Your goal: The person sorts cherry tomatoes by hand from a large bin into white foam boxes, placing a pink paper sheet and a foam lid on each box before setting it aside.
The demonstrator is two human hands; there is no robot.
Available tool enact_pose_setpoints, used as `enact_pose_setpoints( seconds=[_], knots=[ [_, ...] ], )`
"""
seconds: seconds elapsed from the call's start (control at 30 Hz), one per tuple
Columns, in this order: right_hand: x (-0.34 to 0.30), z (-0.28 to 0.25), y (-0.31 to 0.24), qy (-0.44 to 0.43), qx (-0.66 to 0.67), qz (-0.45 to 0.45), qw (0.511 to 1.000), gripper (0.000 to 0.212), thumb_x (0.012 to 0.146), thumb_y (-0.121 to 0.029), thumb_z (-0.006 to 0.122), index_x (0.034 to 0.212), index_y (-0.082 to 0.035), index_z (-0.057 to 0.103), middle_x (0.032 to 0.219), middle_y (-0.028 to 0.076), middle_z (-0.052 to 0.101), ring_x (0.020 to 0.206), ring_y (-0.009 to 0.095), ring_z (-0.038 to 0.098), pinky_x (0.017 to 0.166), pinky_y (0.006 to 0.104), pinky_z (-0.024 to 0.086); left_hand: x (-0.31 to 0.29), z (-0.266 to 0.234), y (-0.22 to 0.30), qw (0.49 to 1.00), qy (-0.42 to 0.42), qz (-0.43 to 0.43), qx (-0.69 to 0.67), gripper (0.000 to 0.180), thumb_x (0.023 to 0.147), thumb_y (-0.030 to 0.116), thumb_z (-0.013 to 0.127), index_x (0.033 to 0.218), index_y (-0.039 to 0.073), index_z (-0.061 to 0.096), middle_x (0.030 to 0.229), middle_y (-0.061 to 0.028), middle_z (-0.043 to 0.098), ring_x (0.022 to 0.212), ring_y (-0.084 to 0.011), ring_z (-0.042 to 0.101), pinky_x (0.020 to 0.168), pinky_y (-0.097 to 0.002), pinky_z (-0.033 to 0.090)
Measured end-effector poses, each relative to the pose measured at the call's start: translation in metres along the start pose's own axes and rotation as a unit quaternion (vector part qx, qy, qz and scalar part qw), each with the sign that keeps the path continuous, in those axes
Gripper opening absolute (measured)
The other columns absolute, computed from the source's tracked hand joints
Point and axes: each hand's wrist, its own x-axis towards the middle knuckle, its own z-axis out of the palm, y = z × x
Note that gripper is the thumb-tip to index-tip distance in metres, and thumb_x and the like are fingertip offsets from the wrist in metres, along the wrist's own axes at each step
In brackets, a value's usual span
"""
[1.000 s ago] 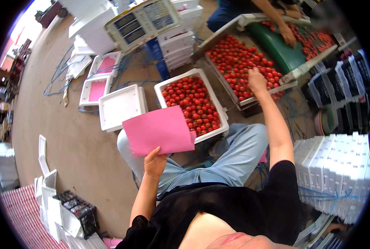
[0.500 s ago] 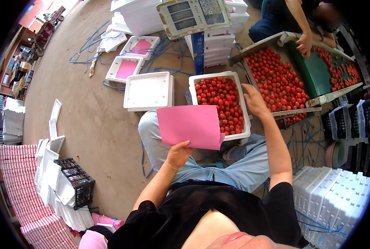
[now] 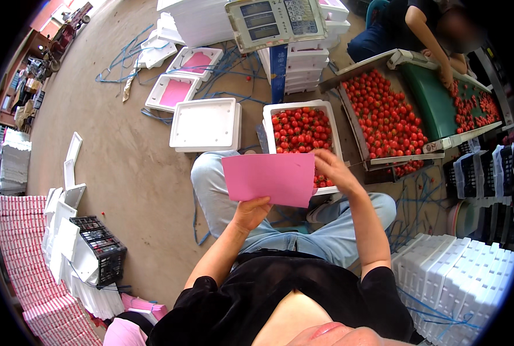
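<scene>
one pink sheet (image 3: pixel 270 179), lower edge in left grip (image 3: pixel 251 214), right grip (image 3: pixel 335 172) alongside

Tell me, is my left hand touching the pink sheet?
Touching. The head view shows it plainly: the left hand grips the pink sheet at its lower edge, thumb lying across the face.

The left grip (image 3: pixel 252 213) is closed on the lower edge of the pink sheet (image 3: pixel 271 179), its thumb (image 3: pixel 257 202) laid over the sheet's upper face and the other fingers mostly hidden. The left forearm (image 3: pixel 219 249) slants up from below and left of the sheet, wrist nearly straight. The right grip (image 3: pixel 333 170) is at the sheet's right edge, fingers pointing toward it; whether they touch is unclear. The right forearm (image 3: pixel 371 228) rises from below and right, wrist bent inward to the sheet.
</scene>
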Motion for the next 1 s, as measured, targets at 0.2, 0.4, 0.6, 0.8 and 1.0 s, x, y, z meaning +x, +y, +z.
enact_pose_setpoints(
  seconds=[0.2,0.4,0.6,0.8,1.0],
  knots=[
    [-0.05,0.017,0.037,-0.16,0.233,0.024,0.959,0.052,0.093,-0.02,0.067,0.14,-0.002,0.05,0.125,0.006,0.063,0.114,0.015,0.061,0.096,0.0329,0.05,0.008,-0.003,0.0,0.999,-0.002,-0.03,0.023,0.043,0.082,-0.009,0.067,0.121,0.008,0.061,0.115,-0.0052,0.065,0.113,-0.0238,0.062,0.099,-0.0388,0.05],
    [-0.072,0.027,0.035,-0.126,0.238,-0.014,0.963,0.044,0.082,0.0,0.072,0.125,-0.001,0.064,0.118,0.005,0.067,0.109,0.012,0.061,0.094,0.029,0.05,0.019,0.006,-0.002,0.999,-0.04,-0.021,-0.01,0.044,0.08,-0.011,0.069,0.119,0.008,0.064,0.114,-0.0043,0.066,0.114,-0.022,0.062,0.099,-0.0375,0.049],
    [-0.076,0.031,0.041,-0.029,0.098,-0.059,0.993,0.024,0.088,0.001,0.071,0.113,-0.001,0.072,0.116,0.007,0.069,0.109,0.014,0.062,0.094,0.0299,0.049,0.031,0.015,-0.005,0.97,-0.224,0.028,0.089,0.051,0.081,-0.009,0.068,0.127,0.009,0.06,0.136,-0.0151,0.056,0.134,-0.0338,0.048,0.112,-0.0484,0.038],
    [-0.075,0.002,0.042,0.023,-0.056,-0.15,0.987,0.035,0.093,-0.006,0.063,0.127,0.0,0.064,0.123,0.013,0.067,0.117,0.025,0.062,0.102,0.0334,0.046,0.011,0.011,0.015,0.991,-0.109,-0.047,-0.058,0.1,0.076,0.054,0.078,0.154,0.013,0.032,0.152,-0.021,0.039,0.139,-0.0387,0.042,0.113,-0.0572,0.037],
    [-0.06,0.001,0.051,0.111,-0.115,-0.138,0.978,0.05,0.092,-0.005,0.062,0.141,-0.002,0.053,0.136,0.016,0.059,0.121,0.027,0.059,0.103,0.0348,0.046,0.031,-0.008,-0.004,0.973,0.039,-0.13,0.184,0.039,0.098,0.015,0.062,0.133,0.0,0.055,0.121,-0.01,0.066,0.106,-0.0162,0.065,0.091,-0.0311,0.054]
  ],
)
